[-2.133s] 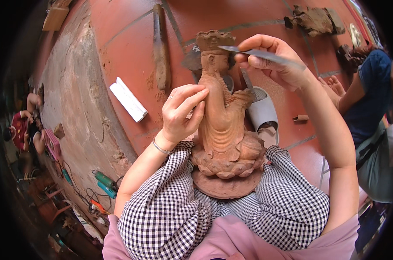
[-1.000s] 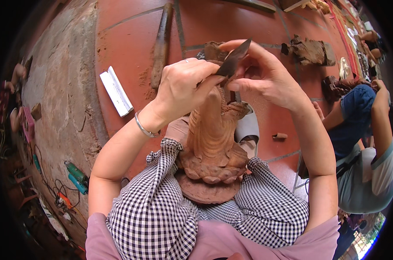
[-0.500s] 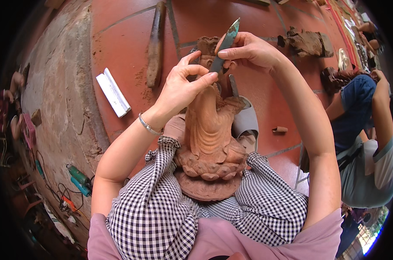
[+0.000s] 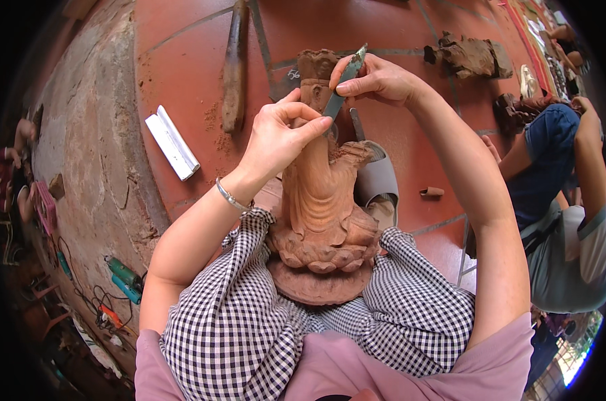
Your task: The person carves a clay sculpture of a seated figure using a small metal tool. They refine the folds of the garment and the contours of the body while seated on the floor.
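Note:
Between my knees stands a carved reddish-brown wooden statue (image 4: 318,200), a robed figure on a lotus-petal base, its head end pointing away from me. Over its upper part, my right hand (image 4: 376,80) grips a flat, pointed, greenish-grey blade (image 4: 344,83) like a carving knife, tip pointing up and away. My left hand (image 4: 284,128), with a silver bracelet on the wrist, pinches the blade's near end between thumb and fingers. Part of the statue's head and neck is hidden behind the blade and fingers.
A long wooden mallet (image 4: 235,73) lies on the red tiles ahead, left of the statue. Nearer are a white folded block (image 4: 172,143) and sawdust. A rough wood chunk (image 4: 469,56) lies far right. Another person (image 4: 557,160) sits at the right. Power tools (image 4: 124,277) with cords lie left.
The blade and my right hand have come slightly lower and nearer. More of the statue's head shows now. My left hand stays at the blade's near end.

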{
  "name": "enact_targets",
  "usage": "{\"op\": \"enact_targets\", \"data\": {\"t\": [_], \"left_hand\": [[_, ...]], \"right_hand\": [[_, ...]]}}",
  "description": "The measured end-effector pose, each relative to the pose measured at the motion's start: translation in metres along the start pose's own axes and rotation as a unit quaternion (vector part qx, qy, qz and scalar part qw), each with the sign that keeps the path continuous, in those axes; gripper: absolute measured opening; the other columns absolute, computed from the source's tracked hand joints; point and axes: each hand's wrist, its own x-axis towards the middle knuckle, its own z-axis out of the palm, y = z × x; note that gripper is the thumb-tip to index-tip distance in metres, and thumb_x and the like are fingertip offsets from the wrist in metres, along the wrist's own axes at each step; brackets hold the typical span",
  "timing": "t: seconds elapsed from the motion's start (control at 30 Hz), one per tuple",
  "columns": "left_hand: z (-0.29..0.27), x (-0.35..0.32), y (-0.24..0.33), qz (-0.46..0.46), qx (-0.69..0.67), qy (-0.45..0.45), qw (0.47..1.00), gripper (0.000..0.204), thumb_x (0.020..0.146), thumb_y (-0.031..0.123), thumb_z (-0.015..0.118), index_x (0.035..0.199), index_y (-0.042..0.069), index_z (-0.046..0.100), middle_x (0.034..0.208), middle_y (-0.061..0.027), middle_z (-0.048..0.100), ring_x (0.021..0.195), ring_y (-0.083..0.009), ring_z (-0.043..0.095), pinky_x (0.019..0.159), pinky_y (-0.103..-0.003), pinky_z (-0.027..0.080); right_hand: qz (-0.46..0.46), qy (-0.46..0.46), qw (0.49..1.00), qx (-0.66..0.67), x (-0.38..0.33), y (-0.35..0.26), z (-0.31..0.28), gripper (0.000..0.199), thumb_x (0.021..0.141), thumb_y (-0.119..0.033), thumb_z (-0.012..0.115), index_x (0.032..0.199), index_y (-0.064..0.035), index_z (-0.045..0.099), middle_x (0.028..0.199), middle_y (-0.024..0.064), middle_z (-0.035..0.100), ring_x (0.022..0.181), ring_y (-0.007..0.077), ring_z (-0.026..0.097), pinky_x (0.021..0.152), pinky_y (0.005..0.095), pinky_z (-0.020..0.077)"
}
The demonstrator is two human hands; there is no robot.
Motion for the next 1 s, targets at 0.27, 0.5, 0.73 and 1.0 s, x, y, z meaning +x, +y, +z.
{"op": "enact_targets", "data": {"t": [0.27, 0.5, 0.73, 1.0], "left_hand": [[-0.004, 0.020, -0.003, -0.120, -0.055, -0.003, 0.991, 0.023, 0.088, 0.021, 0.077, 0.092, -0.001, 0.077, 0.083, -0.0109, 0.073, 0.132, -0.0295, 0.055, 0.112, -0.039, 0.037], [-0.002, 0.001, 0.004, -0.006, 0.019, -0.014, 1.000, 0.019, 0.087, 0.018, 0.077, 0.090, 0.000, 0.077, 0.078, -0.0116, 0.071, 0.137, -0.0304, 0.050, 0.112, -0.041, 0.036], [-0.006, 0.022, -0.006, -0.102, -0.051, -0.007, 0.993, 0.022, 0.089, 0.019, 0.076, 0.091, -0.002, 0.076, 0.109, -0.0217, 0.072, 0.146, -0.0307, 0.037, 0.111, -0.041, 0.035], [-0.003, 0.012, -0.011, 0.021, 0.000, 0.021, 1.000, 0.020, 0.087, 0.019, 0.078, 0.091, 0.000, 0.077, 0.101, -0.0223, 0.075, 0.145, -0.0318, 0.040, 0.110, -0.041, 0.038]], "right_hand": [[-0.060, 0.064, 0.995, -0.035, -0.002, 0.008, -0.003, 0.023, 0.089, -0.018, 0.078, 0.103, -0.0041, 0.068, 0.087, 0.0025, 0.069, 0.078, 0.0101, 0.066, 0.073, 0.0259, 0.0559], [-0.028, 0.017, 0.999, -0.024, -0.006, 0.004, 0.002, 0.025, 0.089, -0.021, 0.078, 0.103, -0.0029, 0.067, 0.088, 0.0032, 0.069, 0.080, 0.0111, 0.067, 0.076, 0.0280, 0.0563], [-0.061, 0.059, 0.996, -0.036, -0.004, 0.014, -0.006, 0.024, 0.090, -0.022, 0.076, 0.102, -0.0032, 0.069, 0.089, 0.0037, 0.070, 0.080, 0.0121, 0.067, 0.078, 0.0286, 0.0551], [-0.035, 0.026, 0.998, -0.045, 0.000, 0.004, -0.006, 0.026, 0.089, -0.025, 0.077, 0.104, -0.0043, 0.070, 0.089, 0.0027, 0.071, 0.079, 0.0116, 0.067, 0.077, 0.0281, 0.0551]]}}
